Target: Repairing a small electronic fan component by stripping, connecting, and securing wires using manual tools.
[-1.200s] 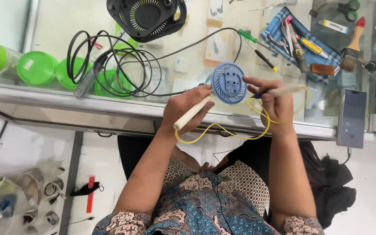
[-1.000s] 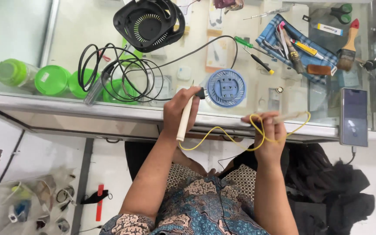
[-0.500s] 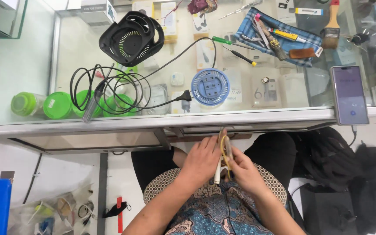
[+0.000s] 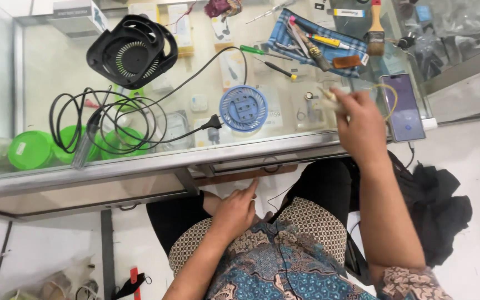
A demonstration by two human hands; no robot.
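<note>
Yellow wire (image 4: 391,97) pinched in right hand (image 4: 359,125), raised over glass surface (image 4: 40,72) beside phone (image 4: 402,106); left hand (image 4: 234,211) loose at lap, forefinger out.

Yellow wire (image 4: 391,95) loops just beyond right hand (image 4: 362,129). Blue round grille disc (image 4: 243,108) left of that hand, w/ black cable (image 4: 112,119) coiled further left over green lids (image 4: 31,149). Black fan housing (image 4: 131,53) up-left. Blue striped cloth (image 4: 345,53) above right hand. Shirt (image 4: 273,261) by left hand (image 4: 234,211): blue/brown batik pattern.
</note>
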